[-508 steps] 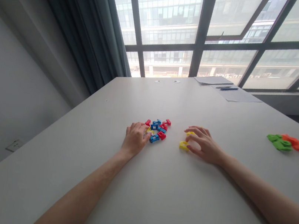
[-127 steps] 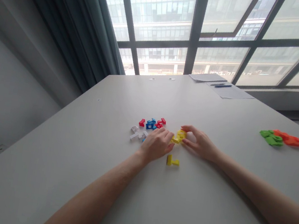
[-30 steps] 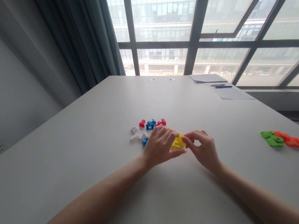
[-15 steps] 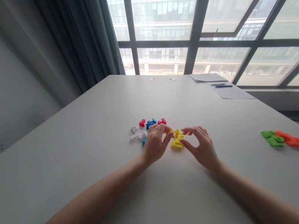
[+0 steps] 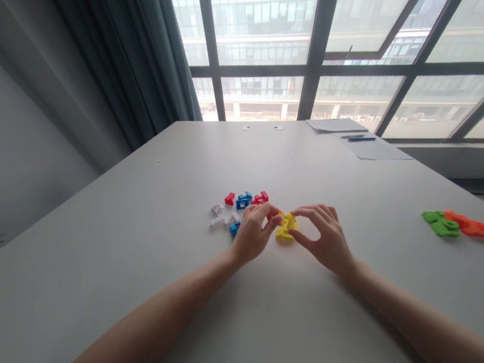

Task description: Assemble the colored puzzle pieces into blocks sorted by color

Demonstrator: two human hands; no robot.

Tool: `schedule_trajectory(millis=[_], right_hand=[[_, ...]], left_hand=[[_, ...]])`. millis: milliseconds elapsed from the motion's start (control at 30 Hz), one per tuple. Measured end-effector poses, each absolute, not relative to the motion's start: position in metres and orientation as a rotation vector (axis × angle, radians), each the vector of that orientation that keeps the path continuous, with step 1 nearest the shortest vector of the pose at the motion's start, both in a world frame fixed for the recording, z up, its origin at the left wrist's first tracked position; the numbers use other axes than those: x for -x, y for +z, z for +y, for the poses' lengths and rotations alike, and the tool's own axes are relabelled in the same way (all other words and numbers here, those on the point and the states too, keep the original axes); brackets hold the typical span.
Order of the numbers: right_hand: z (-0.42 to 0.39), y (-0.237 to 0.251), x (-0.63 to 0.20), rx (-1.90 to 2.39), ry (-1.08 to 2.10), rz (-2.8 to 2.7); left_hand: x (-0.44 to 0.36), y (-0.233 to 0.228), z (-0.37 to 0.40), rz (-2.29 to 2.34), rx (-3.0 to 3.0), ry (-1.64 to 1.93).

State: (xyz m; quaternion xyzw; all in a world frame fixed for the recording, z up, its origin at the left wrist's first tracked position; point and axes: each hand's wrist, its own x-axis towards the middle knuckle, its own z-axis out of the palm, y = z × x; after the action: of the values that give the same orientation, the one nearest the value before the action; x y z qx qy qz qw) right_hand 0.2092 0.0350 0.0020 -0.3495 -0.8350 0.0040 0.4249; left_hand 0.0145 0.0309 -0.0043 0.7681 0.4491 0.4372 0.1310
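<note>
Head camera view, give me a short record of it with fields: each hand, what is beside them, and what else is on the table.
left hand: fingertips on the yellow pieces, at their left side
right hand: fingertips at the right side of the yellow pieces
yellow pieces: small cluster between both hands, on the table
beside the left hand: white pieces, blue pieces, red pieces
far right: green pieces touching orange pieces
far edge: papers with a pen
</note>
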Motion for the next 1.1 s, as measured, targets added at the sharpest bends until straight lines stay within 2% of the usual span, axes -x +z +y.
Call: schedule_trajectory(millis=[133,467,1100], right_hand=[[0.046,0.001,-0.216,0.975,0.002,-1.994],[0.076,-0.02,-0.235,1.303,0.196,-2.001],[0.076,-0.02,-0.232,1.191,0.214,-2.157]], left_hand=[[-0.015,-0.005,0.03,1.369,-2.302,1.231],[-0.021,-0.008,0.026,1.399,-2.517,0.781],[-0.018,-0.009,0.028,1.383,-2.556,0.792]])
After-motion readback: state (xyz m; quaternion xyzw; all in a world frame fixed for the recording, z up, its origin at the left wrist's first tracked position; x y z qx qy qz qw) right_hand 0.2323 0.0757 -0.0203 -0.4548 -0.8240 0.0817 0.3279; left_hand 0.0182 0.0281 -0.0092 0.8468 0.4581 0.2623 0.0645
